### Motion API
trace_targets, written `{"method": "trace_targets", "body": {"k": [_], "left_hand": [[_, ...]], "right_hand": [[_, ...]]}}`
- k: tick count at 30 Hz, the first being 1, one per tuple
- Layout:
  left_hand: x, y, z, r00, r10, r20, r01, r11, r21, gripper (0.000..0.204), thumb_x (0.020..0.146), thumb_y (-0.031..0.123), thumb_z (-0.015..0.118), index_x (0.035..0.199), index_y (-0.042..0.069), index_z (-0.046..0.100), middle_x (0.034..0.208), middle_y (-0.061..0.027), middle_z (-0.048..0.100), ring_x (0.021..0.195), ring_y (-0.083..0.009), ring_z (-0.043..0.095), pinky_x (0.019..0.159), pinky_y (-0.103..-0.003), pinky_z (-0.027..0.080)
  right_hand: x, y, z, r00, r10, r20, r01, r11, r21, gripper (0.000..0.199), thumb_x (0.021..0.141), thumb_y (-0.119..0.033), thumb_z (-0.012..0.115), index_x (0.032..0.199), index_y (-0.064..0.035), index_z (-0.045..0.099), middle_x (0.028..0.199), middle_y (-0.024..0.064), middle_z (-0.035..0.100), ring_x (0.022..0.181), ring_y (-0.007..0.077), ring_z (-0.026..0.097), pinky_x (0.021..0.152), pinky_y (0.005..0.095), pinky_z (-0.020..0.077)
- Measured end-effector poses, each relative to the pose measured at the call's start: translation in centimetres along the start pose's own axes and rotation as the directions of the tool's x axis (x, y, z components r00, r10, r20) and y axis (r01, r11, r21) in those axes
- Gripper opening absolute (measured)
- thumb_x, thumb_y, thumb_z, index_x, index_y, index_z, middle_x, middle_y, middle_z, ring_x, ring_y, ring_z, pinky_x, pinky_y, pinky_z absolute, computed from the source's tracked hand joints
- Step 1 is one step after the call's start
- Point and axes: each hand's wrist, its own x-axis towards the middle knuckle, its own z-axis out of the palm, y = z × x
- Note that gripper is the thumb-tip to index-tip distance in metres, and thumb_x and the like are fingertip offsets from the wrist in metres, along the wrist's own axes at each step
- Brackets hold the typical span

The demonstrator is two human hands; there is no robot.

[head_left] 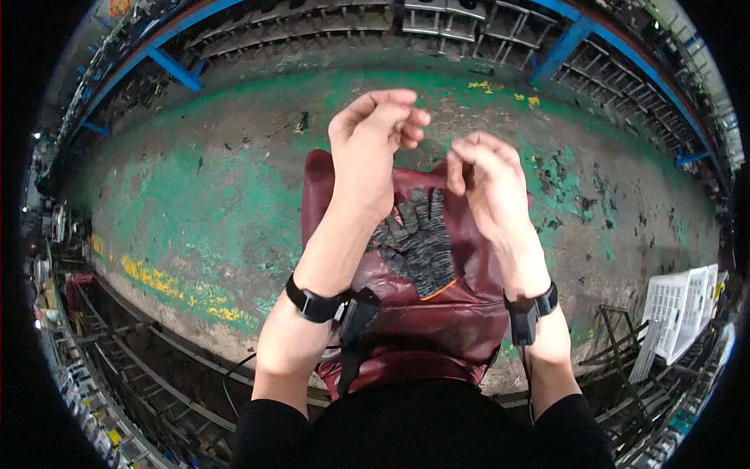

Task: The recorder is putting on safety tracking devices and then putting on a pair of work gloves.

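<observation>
The left hand and right hand hover, each grip loosely curled and seemingly empty, above grey knit gloves, probably laid on the maroon apron because the lap supports them within reach.

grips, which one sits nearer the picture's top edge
The left grip; it appears higher in the head view, while the right grip sits lower.

You hold your left hand and right hand apart, both loosely curled; nearer you, a grey, orange-edged glove lies on maroon cloth. A white crate sits to your right.
</observation>
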Motion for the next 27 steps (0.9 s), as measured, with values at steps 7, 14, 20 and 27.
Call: {"method": "trace_targets", "body": {"k": [7,14,20,27], "left_hand": [[5.3,3.5,-0.7,0.993,-0.101,-0.053,0.055,0.833,-0.55,0.013,0.097,0.004,0.058,0.107,-0.001,0.064,0.091,-0.009,0.065,0.081,-0.0202,0.057,0.078,-0.035,0.048],[6.6,4.0,-1.1,0.995,-0.059,0.078,0.098,0.674,-0.732,0.012,0.096,0.004,0.057,0.106,0.0,0.063,0.092,-0.0076,0.063,0.079,-0.0203,0.055,0.076,-0.035,0.047],[7.7,4.4,-3.3,0.996,-0.084,0.009,0.057,0.582,-0.811,0.011,0.096,0.002,0.052,0.097,0.0,0.063,0.09,-0.0077,0.064,0.077,-0.0193,0.055,0.074,-0.035,0.045],[7.8,3.6,-4.8,0.991,-0.128,-0.043,0.029,0.513,-0.858,0.009,0.096,0.001,0.051,0.101,0.002,0.059,0.091,-0.0072,0.061,0.077,-0.0188,0.052,0.075,-0.036,0.044]], "right_hand": [[-7.3,7.2,2.9,0.859,0.387,0.335,-0.352,0.922,-0.162,0.018,0.108,-0.008,0.063,0.117,0.003,0.072,0.09,0.0056,0.071,0.075,0.0105,0.064,0.073,0.0265,0.0537],[-9.1,8.8,6.2,0.769,0.38,0.513,-0.584,0.745,0.323,0.045,0.113,-0.02,0.059,0.154,-0.0029,0.052,0.114,-0.0003,0.066,0.093,0.008,0.058,0.084,0.0268,0.0504],[-7.9,9.5,6.7,0.761,0.463,0.455,-0.647,0.595,0.476,0.039,0.111,-0.014,0.06,0.147,-0.0004,0.057,0.112,0.0031,0.068,0.098,0.0142,0.064,0.088,0.0317,0.0531],[-7.7,11.1,6.9,0.776,0.359,0.519,-0.624,0.561,0.544,0.025,0.107,-0.008,0.064,0.132,-0.0005,0.064,0.12,0.0073,0.071,0.106,0.0177,0.07,0.094,0.0345,0.0562]]}}
